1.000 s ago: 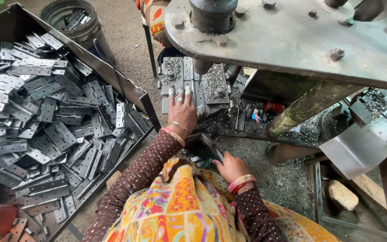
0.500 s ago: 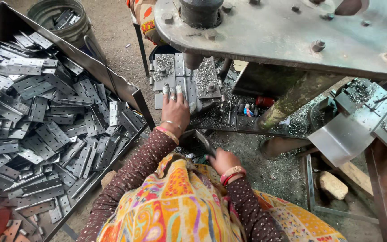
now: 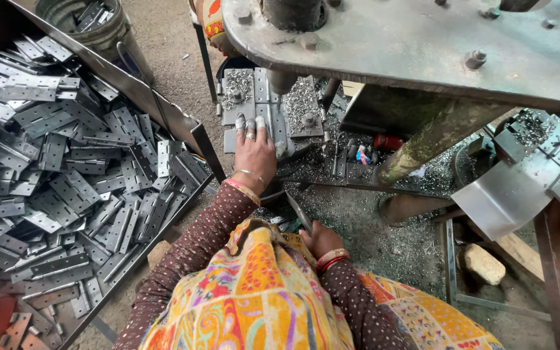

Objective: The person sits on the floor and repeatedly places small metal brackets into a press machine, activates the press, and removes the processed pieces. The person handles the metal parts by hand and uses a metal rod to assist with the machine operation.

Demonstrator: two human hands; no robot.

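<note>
Seen from above at a metalwork press: left hand (image 3: 254,152) stretched forward, palm down, capped fingers (image 3: 250,124) pressed flat and uncurled on a grey metal hinge plate (image 3: 259,97) lying on the press bed (image 3: 293,113), directly beneath the dark ram (image 3: 283,81). Not clenched around the plate, only held down against it. Bed strewn with metal shavings (image 3: 239,84) either side of the plate. Right hand (image 3: 321,238) kept low and close to the body, closed around the near end of a dark metal lever (image 3: 298,212); exact grip could not be made out, fingers mostly hidden behind the patterned cloth (image 3: 260,298). Bangles worn on both wrists. Heaped to the left, a large pile of finished hinges (image 3: 66,168) in an angled steel tray (image 3: 163,113), with a bucket (image 3: 92,26) of more pieces just beyond its far edge. Overhead, the heavy bolted steel press table (image 3: 409,45), carried on a stained column (image 3: 422,142). To the right, a bent sheet-metal chute (image 3: 507,194), and a stone block (image 3: 484,264) on the swarf-covered floor nearby.
</note>
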